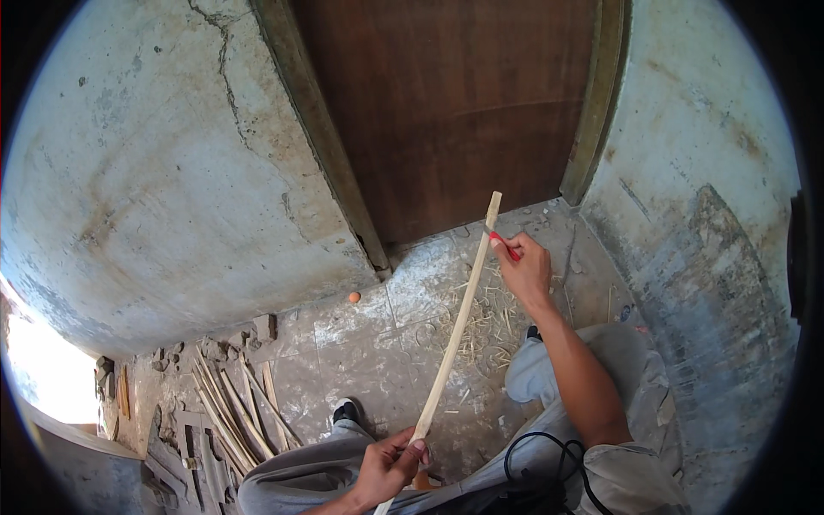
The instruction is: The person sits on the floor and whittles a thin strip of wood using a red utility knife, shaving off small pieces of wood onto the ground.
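Note:
A long, pale wooden strip (462, 322) slants up from my lap toward the brown door. My left hand (389, 468) is closed around its lower part, close to my left thigh. Near the strip's upper end, my right hand (525, 264) grips a small knife (505, 246) with a red handle. The knife's short blade lies against the side of the strip. Curled wood shavings (489, 322) are scattered on the floor beneath the strip and my right forearm.
Several more wooden strips (227, 408) lean in a bundle at the left, beside broken grey pieces (193, 455). A small orange ball (354, 297) lies near the left wall. The closed brown door (446, 112) stands ahead, between worn walls. A black cable (549, 438) loops over my lap.

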